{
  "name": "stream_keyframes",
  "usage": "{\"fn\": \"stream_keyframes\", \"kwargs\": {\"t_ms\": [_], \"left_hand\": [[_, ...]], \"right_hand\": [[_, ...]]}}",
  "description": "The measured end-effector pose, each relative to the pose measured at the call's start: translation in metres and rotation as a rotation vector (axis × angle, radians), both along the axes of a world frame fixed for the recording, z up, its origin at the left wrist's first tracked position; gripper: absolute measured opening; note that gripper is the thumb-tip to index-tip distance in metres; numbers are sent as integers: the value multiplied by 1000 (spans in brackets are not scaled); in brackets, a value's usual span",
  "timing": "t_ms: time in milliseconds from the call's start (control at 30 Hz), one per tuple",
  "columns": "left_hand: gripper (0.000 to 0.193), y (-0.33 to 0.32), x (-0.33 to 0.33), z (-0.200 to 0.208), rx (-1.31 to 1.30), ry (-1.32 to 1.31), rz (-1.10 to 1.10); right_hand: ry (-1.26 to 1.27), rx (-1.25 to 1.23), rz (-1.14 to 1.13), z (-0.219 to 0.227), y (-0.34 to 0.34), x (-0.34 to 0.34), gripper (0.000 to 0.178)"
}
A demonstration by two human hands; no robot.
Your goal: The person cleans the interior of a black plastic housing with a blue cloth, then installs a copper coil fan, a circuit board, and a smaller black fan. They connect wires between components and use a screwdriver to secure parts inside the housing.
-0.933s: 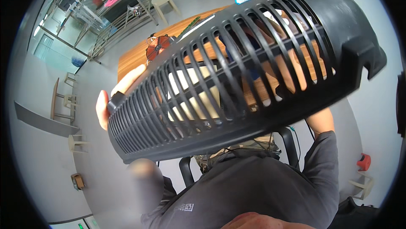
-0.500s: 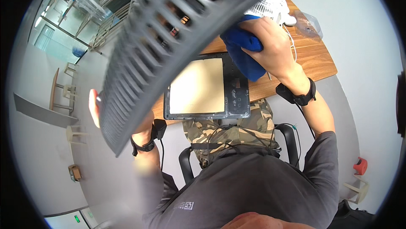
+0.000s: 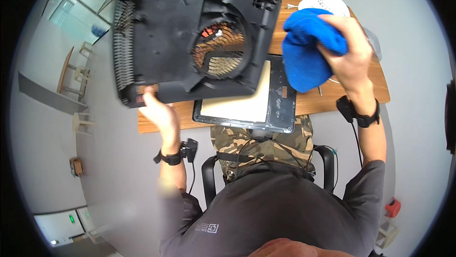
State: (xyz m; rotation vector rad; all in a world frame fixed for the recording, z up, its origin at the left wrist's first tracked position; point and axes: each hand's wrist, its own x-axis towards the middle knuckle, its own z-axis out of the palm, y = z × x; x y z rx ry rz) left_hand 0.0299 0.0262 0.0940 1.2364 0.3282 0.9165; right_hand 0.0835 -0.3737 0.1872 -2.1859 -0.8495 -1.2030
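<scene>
My left hand (image 3: 160, 112) grips the near left corner of a black plastic appliance housing (image 3: 166, 43), raised above the table. Its hollow inner side shows, with a round vent opening and a row of slots along one edge. In my right hand (image 3: 354, 52) a blue cloth (image 3: 306, 67) is bunched, hanging beside the housing's right side and apart from it. Beneath the housing, a flat black panel (image 3: 282, 109) with a cream sheet (image 3: 237, 107) on it lies at the table's near edge, partly covered from view.
The wooden table (image 3: 365, 81) also carries a white, perforated round object (image 3: 325, 3) at the far right, with a clear plastic container (image 3: 373, 41) partly hidden beside it. A thin metal tool (image 3: 320, 90) shows below the cloth. Chair armrests (image 3: 325, 162) flank my legs.
The housing has turned from edge-on to show its broad inner side, and sits farther from me. My right hand and the blue cloth have shifted right.
</scene>
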Motion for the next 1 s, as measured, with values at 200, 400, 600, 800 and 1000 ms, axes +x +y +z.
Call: {"fn": "stream_keyframes", "kwargs": {"t_ms": [200, 400, 600, 800, 1000], "left_hand": [[15, -34, -28, -71, -419, 286, -273], [15, -64, -37, -104, -549, 405, -326], [12, -56, -42, -112, -584, 518, -364], [8, -46, -43, -116, -619, 543, -436], [19, -34, -50, -110, -625, 621, -515]], "right_hand": [[179, 19, -93, 11, 1, 16, 43], [462, -202, -29, -33, 8, 26, 45], [531, -307, 72, -63, 23, 29, 42], [562, -422, 151, -85, 43, 32, 42], [519, -495, 174, -114, 55, 38, 48]]}}
